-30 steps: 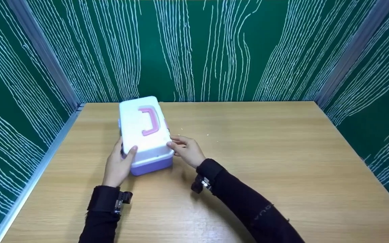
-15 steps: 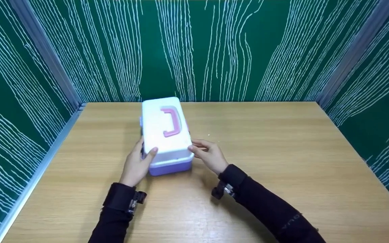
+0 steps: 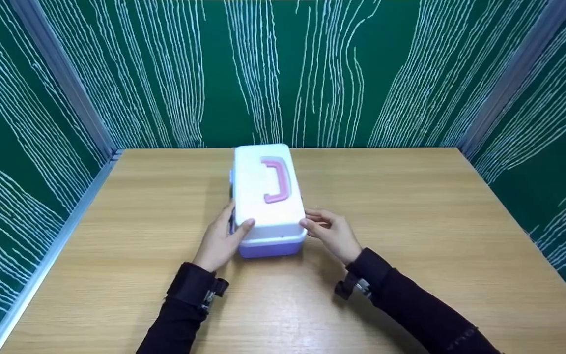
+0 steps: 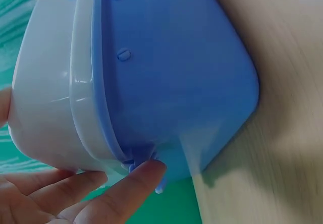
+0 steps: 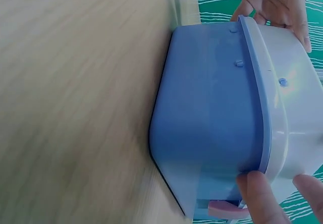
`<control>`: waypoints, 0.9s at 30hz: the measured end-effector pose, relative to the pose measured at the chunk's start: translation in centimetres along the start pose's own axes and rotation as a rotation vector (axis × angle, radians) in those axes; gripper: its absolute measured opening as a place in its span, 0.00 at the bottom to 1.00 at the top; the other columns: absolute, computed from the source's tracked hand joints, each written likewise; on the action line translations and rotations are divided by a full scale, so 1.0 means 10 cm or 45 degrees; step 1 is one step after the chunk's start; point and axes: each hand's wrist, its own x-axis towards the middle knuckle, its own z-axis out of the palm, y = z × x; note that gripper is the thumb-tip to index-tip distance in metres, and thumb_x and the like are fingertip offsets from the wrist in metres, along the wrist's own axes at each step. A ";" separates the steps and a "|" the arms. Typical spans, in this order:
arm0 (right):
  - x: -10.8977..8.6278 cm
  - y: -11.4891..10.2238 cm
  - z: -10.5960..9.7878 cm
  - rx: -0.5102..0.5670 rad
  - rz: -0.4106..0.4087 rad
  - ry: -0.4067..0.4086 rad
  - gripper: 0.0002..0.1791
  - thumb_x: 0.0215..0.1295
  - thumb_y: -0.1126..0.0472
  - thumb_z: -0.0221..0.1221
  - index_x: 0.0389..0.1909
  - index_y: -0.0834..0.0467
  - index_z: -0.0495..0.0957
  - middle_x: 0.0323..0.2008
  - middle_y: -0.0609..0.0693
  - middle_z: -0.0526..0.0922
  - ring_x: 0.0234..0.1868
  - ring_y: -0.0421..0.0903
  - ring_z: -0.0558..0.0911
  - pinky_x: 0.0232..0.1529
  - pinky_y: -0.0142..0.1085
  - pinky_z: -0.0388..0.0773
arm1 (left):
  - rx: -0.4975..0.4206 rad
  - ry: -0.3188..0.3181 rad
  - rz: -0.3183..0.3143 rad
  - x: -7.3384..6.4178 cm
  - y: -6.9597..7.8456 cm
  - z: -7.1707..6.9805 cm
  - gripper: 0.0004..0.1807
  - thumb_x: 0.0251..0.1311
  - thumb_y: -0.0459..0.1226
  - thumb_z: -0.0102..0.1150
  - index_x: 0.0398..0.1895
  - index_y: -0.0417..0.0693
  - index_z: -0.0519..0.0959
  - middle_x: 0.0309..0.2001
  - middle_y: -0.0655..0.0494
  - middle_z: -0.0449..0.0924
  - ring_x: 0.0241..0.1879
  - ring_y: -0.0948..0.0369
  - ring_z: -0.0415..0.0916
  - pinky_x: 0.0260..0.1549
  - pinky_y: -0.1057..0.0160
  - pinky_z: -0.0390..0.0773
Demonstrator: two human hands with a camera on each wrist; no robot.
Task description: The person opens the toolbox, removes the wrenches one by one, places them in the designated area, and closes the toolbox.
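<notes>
A storage box (image 3: 268, 191) stands on the table with its white lid down over a purple-blue base (image 4: 176, 67). A pink carrying handle (image 3: 279, 184) lies folded on the lid. My left hand (image 3: 217, 242) grips the near left side, thumb on the lid's edge and fingers along the side, one fingertip by a blue clip. At the near right corner my right hand (image 3: 333, 235) holds the box, thumb on the lid's edge. In the right wrist view, its fingers (image 5: 260, 196) touch the seam near a pink latch (image 5: 228, 210). The inside is hidden.
The wooden table (image 3: 410, 206) extends to both sides of the box. Green panels (image 3: 322, 73) with white wavy lines rise behind it and at left and right. Grey posts (image 3: 62, 73) stand at the back corners.
Both hands and the storage box have moved to the right across the table, from the left part towards the middle. The box has turned slightly, and its lid stays down.
</notes>
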 end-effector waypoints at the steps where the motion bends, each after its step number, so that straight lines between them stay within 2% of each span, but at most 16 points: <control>1: -0.02 0.00 -0.02 0.001 0.001 0.006 0.23 0.56 0.60 0.63 0.51 0.67 0.75 0.46 0.65 0.79 0.43 0.50 0.82 0.46 0.45 0.78 | 0.007 -0.006 0.001 0.00 0.01 0.02 0.43 0.57 0.60 0.49 0.71 0.48 0.52 0.69 0.47 0.54 0.67 0.52 0.54 0.66 0.53 0.54; 12: -0.26 -0.06 -0.22 0.031 0.106 0.050 0.23 0.54 0.60 0.64 0.50 0.66 0.74 0.45 0.62 0.78 0.43 0.50 0.81 0.45 0.44 0.79 | -0.004 -0.107 0.049 0.02 0.09 0.14 0.44 0.56 0.59 0.51 0.70 0.46 0.52 0.70 0.47 0.52 0.68 0.53 0.51 0.66 0.53 0.52; 17: -0.36 -0.08 -0.28 -0.003 0.141 0.040 0.26 0.54 0.60 0.64 0.52 0.67 0.72 0.46 0.62 0.77 0.42 0.49 0.81 0.45 0.45 0.79 | -0.008 -0.155 0.077 0.01 0.12 0.17 0.43 0.56 0.59 0.51 0.71 0.50 0.52 0.70 0.48 0.53 0.68 0.53 0.52 0.66 0.52 0.54; 24: -0.48 -0.11 -0.36 0.032 0.198 0.016 0.26 0.54 0.62 0.64 0.52 0.67 0.70 0.46 0.63 0.75 0.39 0.50 0.81 0.46 0.47 0.78 | 0.007 -0.206 0.128 -0.03 0.14 0.20 0.43 0.56 0.60 0.51 0.71 0.51 0.52 0.69 0.51 0.55 0.68 0.55 0.53 0.65 0.54 0.56; 27: -0.53 -0.11 -0.39 0.016 0.215 0.008 0.26 0.53 0.61 0.65 0.52 0.66 0.69 0.45 0.62 0.74 0.39 0.49 0.81 0.45 0.45 0.79 | 0.011 -0.231 0.145 -0.05 0.15 0.21 0.43 0.57 0.60 0.50 0.71 0.51 0.51 0.69 0.50 0.54 0.68 0.54 0.53 0.65 0.53 0.56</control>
